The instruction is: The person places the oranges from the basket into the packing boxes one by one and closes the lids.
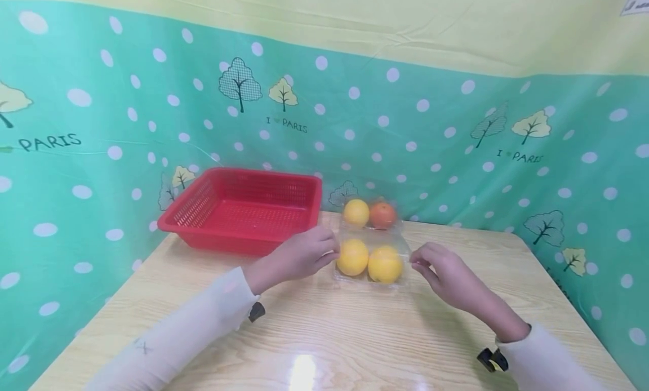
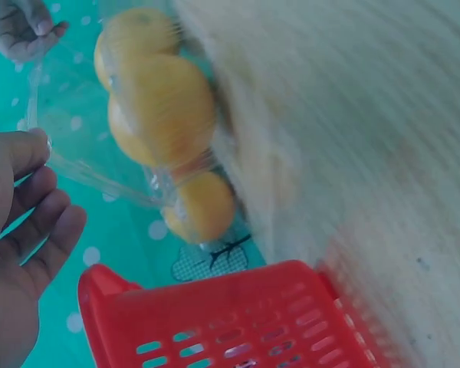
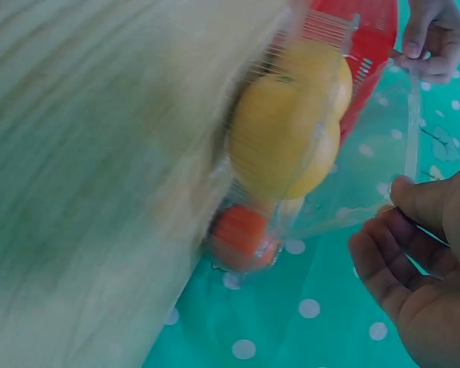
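A clear plastic clamshell box [image 1: 343,278] sits on the table with several round fruits in it. Two yellow-orange oranges, the left one [image 1: 352,257] and the right one [image 1: 385,265], lie at the front. Behind them are another orange [image 1: 356,213] and a reddish-orange fruit [image 1: 382,215]. In both wrist views the box's thin clear lid [image 3: 360,176] stands raised off the fruit. My left hand [image 1: 304,254] pinches one corner of the lid between thumb and fingertips. At the opposite corner, my right hand [image 1: 451,275] pinches it likewise, its other fingers loosely curled.
A red perforated plastic basket [image 1: 253,244] stands to the left of the box, near the back of the wooden table [image 1: 355,334]. Close behind the table hangs a green and yellow curtain [image 1: 436,137] with white dots and printed trees.
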### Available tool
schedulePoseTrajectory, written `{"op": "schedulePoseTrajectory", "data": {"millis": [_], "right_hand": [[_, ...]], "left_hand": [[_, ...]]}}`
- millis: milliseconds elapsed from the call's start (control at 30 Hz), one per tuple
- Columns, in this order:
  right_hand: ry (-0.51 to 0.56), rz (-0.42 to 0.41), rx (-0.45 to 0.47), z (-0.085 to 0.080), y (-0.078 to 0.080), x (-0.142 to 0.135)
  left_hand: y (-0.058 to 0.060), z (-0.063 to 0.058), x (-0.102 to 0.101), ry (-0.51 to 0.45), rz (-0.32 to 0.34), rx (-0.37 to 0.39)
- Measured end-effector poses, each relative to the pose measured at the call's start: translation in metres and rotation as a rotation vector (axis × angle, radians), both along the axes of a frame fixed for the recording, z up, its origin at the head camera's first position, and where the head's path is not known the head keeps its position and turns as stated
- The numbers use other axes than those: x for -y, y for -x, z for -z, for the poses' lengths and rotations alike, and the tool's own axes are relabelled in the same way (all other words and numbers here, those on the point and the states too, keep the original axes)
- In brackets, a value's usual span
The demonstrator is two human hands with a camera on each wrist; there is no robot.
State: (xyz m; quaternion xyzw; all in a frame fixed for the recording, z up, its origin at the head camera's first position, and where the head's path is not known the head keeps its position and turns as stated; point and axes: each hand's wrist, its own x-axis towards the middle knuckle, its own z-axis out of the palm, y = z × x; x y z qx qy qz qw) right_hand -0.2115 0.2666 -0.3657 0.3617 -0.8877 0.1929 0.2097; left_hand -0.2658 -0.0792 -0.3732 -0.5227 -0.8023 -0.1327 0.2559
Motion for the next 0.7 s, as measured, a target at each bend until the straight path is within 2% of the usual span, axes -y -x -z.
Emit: {"op": "schedulePoseTrajectory", "data": {"millis": [133,467,700], "right_hand": [[-0.051,-0.020,-0.063,0.007,0.000,-0.003],[-0.077,-0.013,-0.055,0.021,-0.003,-0.005],[-0.096,-0.040,-0.094,0.030,-0.003,-0.005]], "left_hand": [[-0.004,0.005,-0.002,0.061,0.010,-0.013],[-0.004,0.017,-0.004,0.080,0.067,-0.004],[-0.005,0.020,-0.004,0.182,0.058,-0.021]]}}
